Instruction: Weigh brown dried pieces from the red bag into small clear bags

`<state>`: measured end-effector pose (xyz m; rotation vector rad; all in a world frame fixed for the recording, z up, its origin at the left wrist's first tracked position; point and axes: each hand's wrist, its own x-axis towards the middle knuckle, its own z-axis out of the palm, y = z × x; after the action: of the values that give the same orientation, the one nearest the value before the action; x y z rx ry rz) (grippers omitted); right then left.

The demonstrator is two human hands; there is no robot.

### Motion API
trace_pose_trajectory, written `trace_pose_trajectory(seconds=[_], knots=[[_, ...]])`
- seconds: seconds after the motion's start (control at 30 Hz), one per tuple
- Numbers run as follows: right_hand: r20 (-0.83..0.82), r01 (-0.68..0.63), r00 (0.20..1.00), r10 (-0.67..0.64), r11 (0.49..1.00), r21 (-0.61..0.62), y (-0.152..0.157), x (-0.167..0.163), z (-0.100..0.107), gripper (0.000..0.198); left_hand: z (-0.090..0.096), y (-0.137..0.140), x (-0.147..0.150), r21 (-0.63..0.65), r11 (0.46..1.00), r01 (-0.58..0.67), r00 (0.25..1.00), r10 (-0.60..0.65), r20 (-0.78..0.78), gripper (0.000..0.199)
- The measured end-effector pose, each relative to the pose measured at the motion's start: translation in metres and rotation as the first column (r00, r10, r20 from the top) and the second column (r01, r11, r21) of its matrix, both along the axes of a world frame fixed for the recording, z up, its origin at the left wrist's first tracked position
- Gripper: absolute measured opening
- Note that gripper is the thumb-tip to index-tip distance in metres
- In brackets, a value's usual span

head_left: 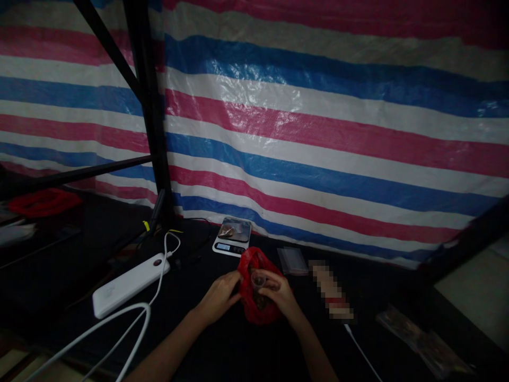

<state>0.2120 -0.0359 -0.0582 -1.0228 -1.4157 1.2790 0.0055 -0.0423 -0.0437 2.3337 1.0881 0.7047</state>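
Observation:
In the middle of the black surface stands a red plastic bag (260, 317), its mouth open and some small brownish pieces inside. My left hand (218, 298) grips the bag's left edge, its fingertips partly hidden by the plastic. Over the bag's opening, my right hand (281, 297) is closed around a small clear plastic cup (258, 278). Whatever the cup contains is too dark to make out. Just behind the bag sits a digital scale (234, 249), a clear packet with brownish contents (228, 230) on its plate.
Flat clear plastic sleeves (293, 261) lie right of the bag, near a blurred-out object (332, 292) with a white cable. Filled packets (400, 323) lie far right. Left are a white power bank (129, 286) and looping cables. Another red bag (43, 201) and a black post (155, 127) stand beyond.

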Motion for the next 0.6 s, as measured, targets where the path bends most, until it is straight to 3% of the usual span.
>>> trace_pose_trajectory(seconds=[0.1, 0.17, 0.27, 0.33, 0.4, 0.5, 0.6], knots=[[-0.032, 0.013, 0.999, -0.012, 1.000, 0.021, 0.001, 0.002, 0.001, 0.048, 0.008, 0.005, -0.019, 0.069, 0.998, -0.002, 0.999, 0.004, -0.036, 0.023], [-0.056, 0.034, 0.998, -0.032, 0.999, 0.036, 0.003, 0.004, 0.002, 0.048, 0.013, 0.020, -0.034, 0.130, 0.989, -0.066, 0.994, 0.077, -0.081, 0.027], [-0.072, 0.061, 0.996, -0.056, 0.996, 0.070, 0.004, 0.005, 0.004, 0.048, 0.022, 0.061, -0.049, 0.218, 0.953, -0.209, 0.965, 0.237, -0.112, 0.028], [-0.065, 0.065, 0.996, -0.059, 0.994, 0.090, 0.004, 0.004, 0.005, 0.047, 0.027, 0.095, -0.049, 0.259, 0.945, -0.201, 0.972, 0.225, -0.068, 0.032], [-0.065, 0.070, 0.996, -0.064, 0.992, 0.100, 0.003, 0.004, 0.005, 0.045, 0.029, 0.128, -0.043, 0.276, 0.950, -0.147, 0.987, 0.157, -0.014, 0.053], [-0.087, 0.085, 0.993, -0.075, 0.991, 0.108, 0.001, 0.003, 0.005, 0.044, 0.029, 0.166, -0.031, 0.162, 0.984, -0.069, 0.997, 0.074, -0.028, 0.071], [-0.089, 0.093, 0.993, -0.083, 0.989, 0.115, 0.001, 0.004, 0.005, 0.045, 0.026, 0.186, -0.024, 0.035, 0.999, -0.016, 0.999, 0.017, -0.039, 0.058]])
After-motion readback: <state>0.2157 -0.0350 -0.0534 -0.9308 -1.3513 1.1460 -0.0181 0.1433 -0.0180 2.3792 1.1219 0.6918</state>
